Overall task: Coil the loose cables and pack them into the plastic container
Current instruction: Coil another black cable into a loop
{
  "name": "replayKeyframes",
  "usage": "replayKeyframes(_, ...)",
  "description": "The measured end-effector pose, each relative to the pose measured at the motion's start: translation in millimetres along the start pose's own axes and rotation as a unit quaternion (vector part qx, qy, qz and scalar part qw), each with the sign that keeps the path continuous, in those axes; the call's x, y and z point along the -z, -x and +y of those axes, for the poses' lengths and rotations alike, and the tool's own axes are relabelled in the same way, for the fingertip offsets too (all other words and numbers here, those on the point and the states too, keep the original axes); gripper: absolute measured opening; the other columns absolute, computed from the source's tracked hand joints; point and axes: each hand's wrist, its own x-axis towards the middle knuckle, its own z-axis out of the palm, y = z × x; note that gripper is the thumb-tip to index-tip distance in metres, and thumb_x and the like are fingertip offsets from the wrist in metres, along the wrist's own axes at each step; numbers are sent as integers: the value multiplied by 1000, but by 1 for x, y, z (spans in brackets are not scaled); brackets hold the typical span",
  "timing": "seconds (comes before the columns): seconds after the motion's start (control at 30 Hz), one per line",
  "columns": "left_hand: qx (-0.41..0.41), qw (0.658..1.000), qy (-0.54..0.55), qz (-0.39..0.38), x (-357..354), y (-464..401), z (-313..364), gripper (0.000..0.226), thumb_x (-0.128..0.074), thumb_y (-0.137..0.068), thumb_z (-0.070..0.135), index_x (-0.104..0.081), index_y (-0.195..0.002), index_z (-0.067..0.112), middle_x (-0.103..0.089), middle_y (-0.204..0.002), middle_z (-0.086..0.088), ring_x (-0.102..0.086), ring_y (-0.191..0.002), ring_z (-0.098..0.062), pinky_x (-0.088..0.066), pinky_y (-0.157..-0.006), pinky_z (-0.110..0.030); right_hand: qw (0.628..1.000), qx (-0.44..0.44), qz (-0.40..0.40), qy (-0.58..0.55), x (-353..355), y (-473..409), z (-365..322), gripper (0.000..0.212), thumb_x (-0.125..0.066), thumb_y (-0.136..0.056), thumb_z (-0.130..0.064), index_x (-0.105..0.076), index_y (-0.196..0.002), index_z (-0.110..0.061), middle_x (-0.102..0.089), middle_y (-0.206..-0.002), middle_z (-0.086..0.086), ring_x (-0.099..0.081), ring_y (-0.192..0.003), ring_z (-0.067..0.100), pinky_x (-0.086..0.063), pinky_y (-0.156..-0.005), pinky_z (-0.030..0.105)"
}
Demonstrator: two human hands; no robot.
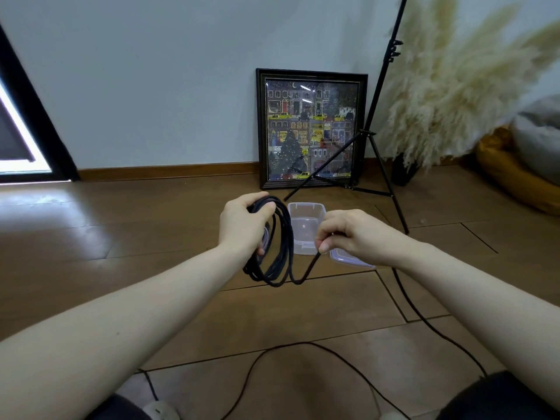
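We are mid-coil: our left hand (242, 227) grips several black loops of the cable (280, 253), while our right hand (348, 234) pinches the next stretch — the rest trails across the floor (121, 237). Next we lay another loop; the open container (306, 227) waits just behind.

Single head-worn wide-angle view, no second view to overlap. It looked forward and down from close above the floor (151, 237), both forearms entering from the lower corners. The wall (166, 86) filled the upper frame; straight lines bowed toward the edges.
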Motion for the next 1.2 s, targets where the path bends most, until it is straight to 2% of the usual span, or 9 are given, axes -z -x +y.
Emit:
replayKeyframes(0.07,5,1000,6,-17,-5,4,2,29,-64,-95,24,-66,-124,25,-69,-63,-8,-53,-35,-18,-45,-38,-25,1000,27,4,6,-4,-3,-5,15,-69,-87,-15,-68,-79,-27,-53,-79,-21,-51,-83,-5,-40,-75,25)
replayKeyframes(0.27,3,997,37,-64,-17,15,9,30,-63,-96,16,-65,-125,17,-71,-76,-9,-65,-45,-24,-55,-42,-36,995,82,52,-17,-12,-7,-22,4,-72,-86,-18,-75,-87,-16,-58,-83,-8,-53,-80,6,-43,-73,33)
replayKeyframes(0.37,-18,998,15,-62,-20,18,12,25,-64,-95,19,-69,-120,21,-72,-82,-1,-65,-48,-20,-57,-46,-39,993,91,69,-30,-17,-6,-29,3,-73,-85,-16,-74,-85,-13,-53,-79,-18,-52,-78,1,-42,-72,28)
replayKeyframes(0.5,-41,998,-11,-44,-19,19,14,26,-65,-94,22,-72,-118,20,-73,-108,3,-67,-98,-11,-54,-93,-37,991,90,65,-79,-21,-6,-37,4,-74,-84,-13,-70,-84,-12,-58,-81,-17,-56,-81,2,-48,-77,32)
replayKeyframes(0.6,-25,998,3,-59,-16,20,17,25,-65,-94,22,-71,-118,19,-72,-113,1,-65,-108,-16,-49,-101,-39,988,73,57,-123,-24,-6,-42,15,-76,-82,-10,-62,-88,-8,-67,-83,-1,-63,-82,17,-51,-79,44)
replayKeyframes(0.73,-33,996,-5,-82,-13,19,18,24,-63,-94,21,-72,-116,21,-71,-111,0,-67,-101,-18,-56,-88,-38,983,60,67,-163,-25,-6,-45,21,-74,-82,-4,-55,-89,-5,-70,-80,6,-67,-79,19,-52,-79,49)
replayKeyframes(0.87,18,991,44,-124,-17,22,16,22,-55,-98,15,-70,-109,28,-68,-73,-17,-53,-37,-22,-46,-38,-28,976,45,98,-190,-26,-8,-45,21,-75,-82,-6,-54,-85,-9,-70,-77,6,-67,-76,24,-52,-77,51)
replayKeyframes(1.07,15,994,66,-82,-15,15,16,21,-61,-98,25,-70,-116,22,-58,-48,5,-44,-29,-16,-36,-32,-21,955,-30,70,-288,-19,-8,-33,25,-80,-78,-25,-58,-84,-13,-60,-68,-1,-53,-57,8,-44,-51,21)
replayKeyframes(1.2,24,995,80,-47,-2,8,16,21,-59,-99,25,-68,-119,24,-54,-42,9,-45,-32,-14,-40,-36,-23,929,-78,18,-360,-5,5,-7,25,-71,-79,-33,-62,-88,-11,-53,-63,4,-45,-55,17,-38,-52,27)
